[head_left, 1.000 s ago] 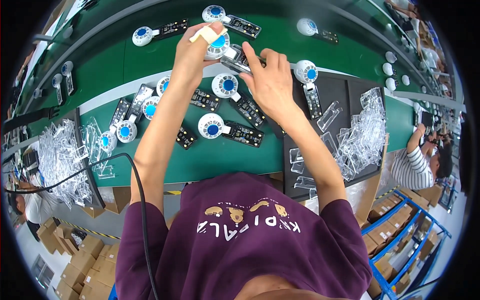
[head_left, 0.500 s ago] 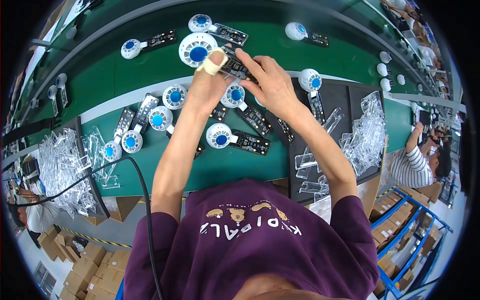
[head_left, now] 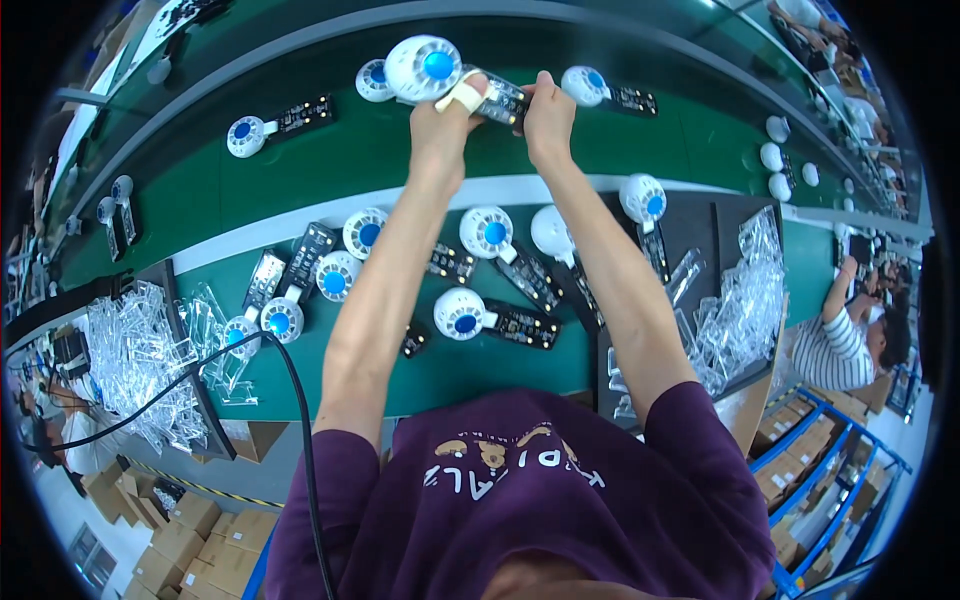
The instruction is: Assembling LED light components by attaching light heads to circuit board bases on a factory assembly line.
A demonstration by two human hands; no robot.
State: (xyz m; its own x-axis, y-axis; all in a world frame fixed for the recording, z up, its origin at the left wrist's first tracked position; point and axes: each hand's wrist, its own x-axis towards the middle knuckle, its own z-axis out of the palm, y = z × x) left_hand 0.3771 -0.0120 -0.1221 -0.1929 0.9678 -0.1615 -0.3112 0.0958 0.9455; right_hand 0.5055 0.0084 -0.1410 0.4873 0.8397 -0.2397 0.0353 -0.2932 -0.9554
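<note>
Over the far green strip I hold a white round unit [head_left: 415, 72] with slotted vents and a blue centre, joined to a black circuit board [head_left: 503, 104]. My left hand [head_left: 440, 135] is closed on it where head and board meet; a cream wrap [head_left: 462, 97] covers its thumb. My right hand [head_left: 549, 120] pinches the board's far right end. A shiny, clear plastic piece seems to lie along the board. Right behind the held head sits a similar white unit [head_left: 373, 82], partly hidden. Another unit [head_left: 585, 86] with its board lies just right of my right hand.
Several more such units, among them one white head [head_left: 487, 232] and another [head_left: 458, 314], lie on the nearer green table. Piles of clear plastic covers fill a left tray [head_left: 135, 360] and a right black tray [head_left: 742, 310]. A black cable [head_left: 300, 400] hangs at left.
Both hands have moved farther away and slightly right with the unit. My right hand has shifted from lying over the board to pinching its end. The whole view has also shifted a little.
</note>
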